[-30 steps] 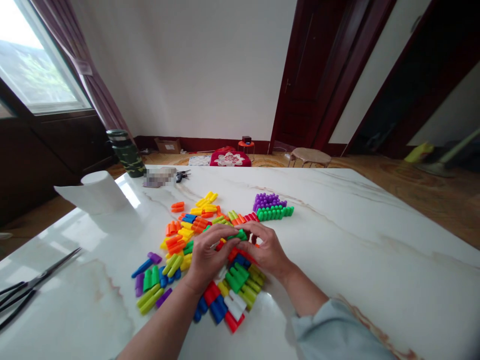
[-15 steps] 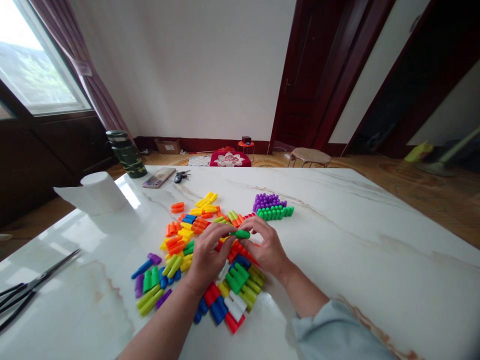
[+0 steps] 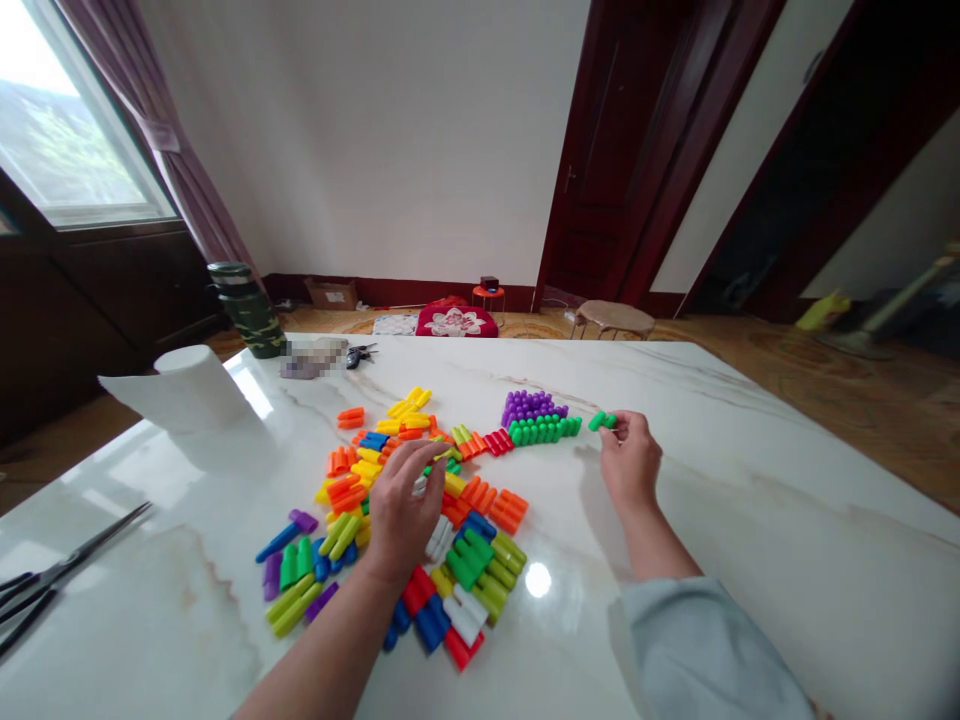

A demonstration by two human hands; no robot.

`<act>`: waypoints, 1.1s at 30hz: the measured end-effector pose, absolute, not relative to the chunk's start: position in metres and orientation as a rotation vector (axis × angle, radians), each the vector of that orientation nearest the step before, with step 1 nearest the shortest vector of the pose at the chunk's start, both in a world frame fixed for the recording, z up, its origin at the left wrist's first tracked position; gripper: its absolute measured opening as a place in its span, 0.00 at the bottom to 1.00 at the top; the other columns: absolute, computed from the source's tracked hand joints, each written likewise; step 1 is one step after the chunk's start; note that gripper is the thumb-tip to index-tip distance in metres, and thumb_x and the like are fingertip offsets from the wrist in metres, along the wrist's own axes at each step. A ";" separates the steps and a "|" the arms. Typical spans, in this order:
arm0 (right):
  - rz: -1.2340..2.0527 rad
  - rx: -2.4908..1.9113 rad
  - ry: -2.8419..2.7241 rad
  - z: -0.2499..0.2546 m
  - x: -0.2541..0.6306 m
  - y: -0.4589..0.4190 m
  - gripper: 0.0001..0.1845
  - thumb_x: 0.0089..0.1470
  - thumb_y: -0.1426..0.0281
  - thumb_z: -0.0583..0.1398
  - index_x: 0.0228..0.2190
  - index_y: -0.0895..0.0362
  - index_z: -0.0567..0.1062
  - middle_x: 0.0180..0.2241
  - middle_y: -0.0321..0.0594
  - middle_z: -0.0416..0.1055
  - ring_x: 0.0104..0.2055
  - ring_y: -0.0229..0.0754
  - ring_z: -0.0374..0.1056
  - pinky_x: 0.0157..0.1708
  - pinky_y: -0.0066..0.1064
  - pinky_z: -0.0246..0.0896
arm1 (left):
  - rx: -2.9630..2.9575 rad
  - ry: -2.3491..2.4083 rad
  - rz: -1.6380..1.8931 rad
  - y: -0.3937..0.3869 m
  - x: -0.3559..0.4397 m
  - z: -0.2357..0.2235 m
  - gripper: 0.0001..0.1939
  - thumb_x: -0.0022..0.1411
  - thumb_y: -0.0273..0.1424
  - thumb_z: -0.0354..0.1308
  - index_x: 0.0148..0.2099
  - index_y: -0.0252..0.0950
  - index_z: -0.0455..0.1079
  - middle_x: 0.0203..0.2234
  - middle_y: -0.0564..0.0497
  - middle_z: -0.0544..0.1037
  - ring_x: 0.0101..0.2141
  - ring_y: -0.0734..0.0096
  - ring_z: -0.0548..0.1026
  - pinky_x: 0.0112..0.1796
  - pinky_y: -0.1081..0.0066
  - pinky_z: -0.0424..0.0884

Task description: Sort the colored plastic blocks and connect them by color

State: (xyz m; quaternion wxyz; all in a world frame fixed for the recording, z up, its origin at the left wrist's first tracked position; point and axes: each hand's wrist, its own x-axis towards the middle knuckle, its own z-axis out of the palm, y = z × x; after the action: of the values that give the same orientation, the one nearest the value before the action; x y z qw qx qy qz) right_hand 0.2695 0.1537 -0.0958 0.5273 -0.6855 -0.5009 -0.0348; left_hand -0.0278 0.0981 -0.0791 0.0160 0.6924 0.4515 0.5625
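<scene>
At the right end of a neat green row [image 3: 546, 429], my right hand [image 3: 634, 462] pinches a small green bullet-shaped plastic block [image 3: 600, 421]. The block is held just off the end of that row. Behind the green row stand purple pieces [image 3: 529, 405] packed in rows with rounded tips up. My left hand [image 3: 405, 500] hovers over the loose pile, thumb and fingers apart, with no held piece showing. Around it lie orange blocks [image 3: 510, 510], green blocks [image 3: 471, 558], white blocks [image 3: 465, 612] and red blocks [image 3: 498, 442]. The left hand hides part of the pile.
Scissors [image 3: 71, 565] lie at the left of the marble-patterned table [image 3: 750, 480]. A paper roll [image 3: 199, 390], a camouflage flask [image 3: 247, 310], a blurred-out flat object [image 3: 315, 358] and keys [image 3: 360, 355] stand or lie along the far left side.
My right hand has moved right and away from my left hand, carrying the green block to the end of the green row. The left hand has shifted slightly left, over the pile.
</scene>
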 end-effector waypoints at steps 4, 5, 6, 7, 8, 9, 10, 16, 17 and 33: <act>0.052 -1.834 -1.248 -0.121 0.284 0.163 0.10 0.45 0.73 0.56 0.33 0.55 0.71 0.28 0.40 0.73 0.32 0.46 0.70 0.36 0.37 0.63 | 2.098 1.514 1.733 0.100 -0.029 -0.080 0.08 0.64 0.27 0.55 0.43 0.37 0.74 0.37 0.49 0.77 0.38 0.68 0.77 0.41 0.67 0.73; 0.070 -1.850 -1.277 -0.125 0.282 0.164 0.10 0.45 0.73 0.56 0.33 0.55 0.71 0.29 0.41 0.74 0.32 0.46 0.70 0.37 0.37 0.62 | 2.084 1.527 1.730 0.100 -0.029 -0.080 0.08 0.64 0.27 0.54 0.43 0.37 0.74 0.37 0.49 0.77 0.38 0.68 0.77 0.41 0.67 0.73; 0.074 -1.857 -1.304 -0.127 0.279 0.165 0.11 0.45 0.74 0.56 0.33 0.56 0.72 0.30 0.41 0.74 0.33 0.46 0.70 0.38 0.38 0.62 | 2.072 1.534 1.725 0.100 -0.029 -0.080 0.08 0.64 0.27 0.54 0.42 0.37 0.74 0.37 0.49 0.77 0.38 0.68 0.77 0.40 0.68 0.73; 0.066 -1.861 -1.325 -0.129 0.277 0.166 0.11 0.45 0.74 0.56 0.34 0.56 0.72 0.31 0.42 0.74 0.35 0.47 0.70 0.39 0.38 0.62 | 2.063 1.535 1.719 0.100 -0.029 -0.080 0.08 0.64 0.27 0.53 0.42 0.37 0.74 0.37 0.49 0.77 0.38 0.68 0.77 0.40 0.68 0.73; 0.052 -1.860 -1.343 -0.129 0.274 0.167 0.11 0.45 0.74 0.56 0.34 0.56 0.72 0.32 0.43 0.74 0.36 0.47 0.70 0.40 0.39 0.62 | 2.055 1.533 1.712 0.100 -0.029 -0.080 0.08 0.64 0.27 0.53 0.42 0.36 0.74 0.37 0.49 0.77 0.38 0.68 0.77 0.40 0.69 0.74; 0.039 -1.855 -1.359 -0.129 0.272 0.168 0.11 0.45 0.74 0.56 0.34 0.57 0.72 0.33 0.44 0.74 0.36 0.47 0.70 0.41 0.39 0.62 | 2.050 1.530 1.705 0.100 -0.029 -0.080 0.08 0.64 0.27 0.53 0.42 0.36 0.74 0.37 0.49 0.77 0.38 0.68 0.77 0.40 0.69 0.74; 0.029 -1.849 -1.372 -0.128 0.270 0.169 0.11 0.45 0.74 0.56 0.34 0.57 0.72 0.34 0.44 0.74 0.37 0.47 0.70 0.42 0.39 0.63 | 2.047 1.530 1.698 0.100 -0.029 -0.080 0.08 0.64 0.27 0.53 0.42 0.36 0.74 0.37 0.49 0.77 0.37 0.68 0.77 0.39 0.69 0.73; 0.052 -1.760 -1.428 -0.128 0.266 0.172 0.11 0.45 0.74 0.56 0.35 0.57 0.72 0.33 0.44 0.74 0.36 0.46 0.70 0.43 0.39 0.64 | 2.040 1.525 1.679 0.100 -0.029 -0.081 0.08 0.64 0.27 0.53 0.42 0.37 0.74 0.37 0.50 0.77 0.37 0.69 0.76 0.39 0.70 0.73; 0.059 -1.746 -1.424 -0.129 0.265 0.172 0.11 0.45 0.74 0.56 0.34 0.57 0.71 0.33 0.44 0.74 0.36 0.46 0.70 0.42 0.40 0.64 | 2.040 1.525 1.677 0.100 -0.029 -0.081 0.08 0.64 0.27 0.53 0.42 0.37 0.74 0.37 0.50 0.77 0.38 0.69 0.76 0.39 0.70 0.73; 0.030 -1.494 -1.711 -0.092 0.214 0.139 0.10 0.55 0.68 0.56 0.37 0.55 0.75 0.34 0.40 0.76 0.30 0.39 0.70 0.34 0.31 0.65 | 1.963 1.678 1.631 0.102 -0.039 -0.076 0.09 0.63 0.28 0.54 0.43 0.38 0.74 0.38 0.51 0.79 0.37 0.69 0.76 0.41 0.67 0.73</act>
State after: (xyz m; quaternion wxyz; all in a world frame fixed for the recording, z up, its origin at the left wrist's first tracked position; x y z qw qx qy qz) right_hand 0.2136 0.1393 -0.0923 0.4214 -0.5963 -0.6832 0.0121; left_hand -0.0393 0.1015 -0.0759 0.0435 0.6419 0.5490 0.5335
